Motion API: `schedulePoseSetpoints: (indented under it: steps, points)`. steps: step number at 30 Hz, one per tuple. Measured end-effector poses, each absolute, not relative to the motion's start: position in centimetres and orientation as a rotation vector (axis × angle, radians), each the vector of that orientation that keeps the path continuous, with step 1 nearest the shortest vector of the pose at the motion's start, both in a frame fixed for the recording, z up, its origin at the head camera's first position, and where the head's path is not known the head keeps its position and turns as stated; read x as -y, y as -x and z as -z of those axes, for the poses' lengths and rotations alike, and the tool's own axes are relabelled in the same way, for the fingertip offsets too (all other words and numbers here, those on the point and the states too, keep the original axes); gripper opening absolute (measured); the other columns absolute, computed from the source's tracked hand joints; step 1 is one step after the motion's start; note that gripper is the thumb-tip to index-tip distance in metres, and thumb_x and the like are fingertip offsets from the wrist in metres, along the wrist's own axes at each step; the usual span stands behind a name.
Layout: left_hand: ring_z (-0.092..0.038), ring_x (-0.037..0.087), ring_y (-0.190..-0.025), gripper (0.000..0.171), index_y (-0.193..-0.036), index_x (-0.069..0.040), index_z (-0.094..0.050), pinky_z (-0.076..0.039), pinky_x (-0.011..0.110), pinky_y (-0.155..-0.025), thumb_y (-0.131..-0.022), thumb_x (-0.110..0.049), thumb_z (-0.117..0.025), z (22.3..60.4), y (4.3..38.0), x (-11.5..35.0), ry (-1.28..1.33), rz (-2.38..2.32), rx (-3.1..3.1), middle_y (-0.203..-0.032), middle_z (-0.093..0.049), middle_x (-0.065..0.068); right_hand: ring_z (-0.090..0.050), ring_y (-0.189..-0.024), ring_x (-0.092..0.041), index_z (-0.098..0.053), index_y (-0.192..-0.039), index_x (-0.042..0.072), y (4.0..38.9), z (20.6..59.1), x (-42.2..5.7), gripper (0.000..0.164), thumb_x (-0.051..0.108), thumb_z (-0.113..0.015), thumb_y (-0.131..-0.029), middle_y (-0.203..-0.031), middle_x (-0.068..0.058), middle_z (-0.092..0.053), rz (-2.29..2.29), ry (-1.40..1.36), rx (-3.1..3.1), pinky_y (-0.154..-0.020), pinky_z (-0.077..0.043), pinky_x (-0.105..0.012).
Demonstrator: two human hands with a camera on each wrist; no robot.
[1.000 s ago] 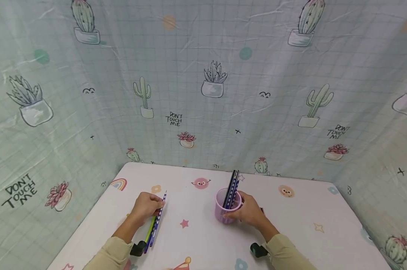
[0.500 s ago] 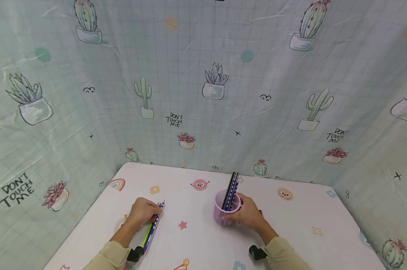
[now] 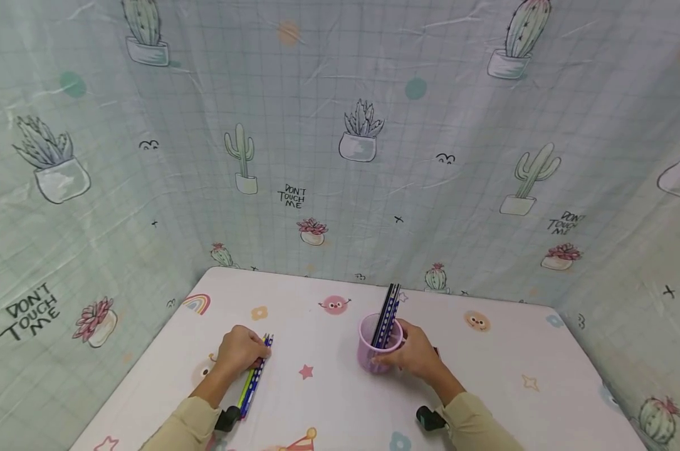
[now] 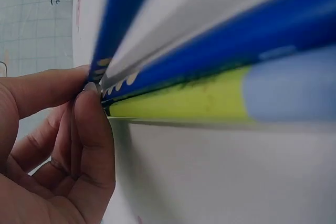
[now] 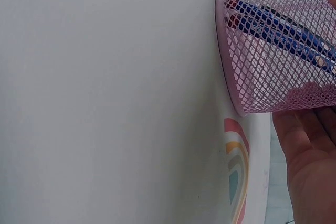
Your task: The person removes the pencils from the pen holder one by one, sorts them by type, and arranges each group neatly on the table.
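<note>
My left hand (image 3: 240, 351) is at the left of the table, its thumb and forefinger pinching a blue patterned pencil (image 4: 118, 19). Close alongside lie a second blue pencil (image 4: 210, 51) and a yellow-green one (image 4: 184, 98) with a pale blue end. On the right, my right hand (image 3: 415, 354) grips a pink mesh pencil cup (image 3: 368, 360) from its right side. The cup stands upright and holds several dark and blue pencils (image 3: 386, 316), which lean to the right. Their lower ends show through the mesh in the right wrist view.
The white table (image 3: 340, 407) is printed with small cartoon figures. A grid-patterned cactus curtain (image 3: 317, 156) encloses its back and sides. Behind my right hand, a small dark red object (image 3: 437, 352) is mostly hidden. Black wrist cameras (image 3: 432, 418) sit at the cuffs.
The blue pencil in my left hand has come down beside the other pencils, and that hand has shifted slightly nearer me. My right hand has kept its grip on the cup.
</note>
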State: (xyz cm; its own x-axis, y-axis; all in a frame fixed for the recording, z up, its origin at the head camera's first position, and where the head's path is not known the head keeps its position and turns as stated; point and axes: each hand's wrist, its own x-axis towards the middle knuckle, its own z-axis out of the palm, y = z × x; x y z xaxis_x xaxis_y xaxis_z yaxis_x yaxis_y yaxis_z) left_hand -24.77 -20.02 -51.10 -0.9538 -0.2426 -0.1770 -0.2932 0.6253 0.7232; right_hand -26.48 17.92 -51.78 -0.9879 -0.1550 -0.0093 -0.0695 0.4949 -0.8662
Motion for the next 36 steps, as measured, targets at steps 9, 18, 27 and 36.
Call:
schedulePoseSetpoints:
  steps: [9, 18, 27, 36]
  points:
    - [-0.059, 0.015, -0.053, 0.019, -0.072, -0.004, -0.069, -0.044, 0.025, -0.049, -0.078, -0.011, -0.086, 51.3, 24.7, 20.6, 0.437, -1.167, -2.844, -0.060, -0.064, 0.004, -0.065, -0.104, -0.024, -0.063, -0.136, 0.006, 26.5, 51.8, -17.6, 0.083, 0.017, -0.101, -0.063, -0.123, -0.011, -0.073, 1.514, 0.211, -2.658, -0.073, -0.058, -0.028]
    - [-0.064, 0.015, -0.066, 0.021, -0.093, -0.001, -0.077, -0.054, 0.026, -0.059, -0.083, -0.016, -0.086, 50.8, 24.3, 18.4, 0.325, -1.346, -2.798, -0.077, -0.073, 0.005, -0.065, -0.105, -0.024, -0.061, -0.138, 0.007, 26.4, 51.8, -17.6, 0.085, 0.020, -0.101, -0.063, -0.126, -0.012, -0.072, 1.540, 0.219, -2.630, -0.068, -0.058, -0.030]
    - [-0.076, 0.019, -0.093, 0.046, -0.118, 0.003, -0.073, -0.065, 0.035, -0.079, -0.083, -0.024, -0.089, 50.7, 23.9, 13.2, 0.017, -1.665, -2.528, -0.109, -0.079, 0.013, -0.065, -0.098, -0.024, -0.061, -0.137, 0.007, 26.5, 52.2, -17.8, 0.084, 0.019, -0.100, -0.063, -0.122, -0.013, -0.073, 1.570, 0.228, -2.601, -0.057, -0.059, -0.035]
    - [-0.058, 0.046, -0.136, 0.082, -0.149, 0.015, -0.043, -0.055, 0.042, -0.107, -0.087, -0.017, -0.086, 50.4, 24.9, 6.3, -0.373, -1.915, -2.251, -0.147, -0.056, 0.033, -0.065, -0.095, -0.021, -0.063, -0.135, 0.007, 26.5, 52.3, -18.0, 0.082, 0.021, -0.101, -0.064, -0.120, -0.013, -0.074, 1.579, 0.242, -2.629, -0.056, -0.058, -0.033]
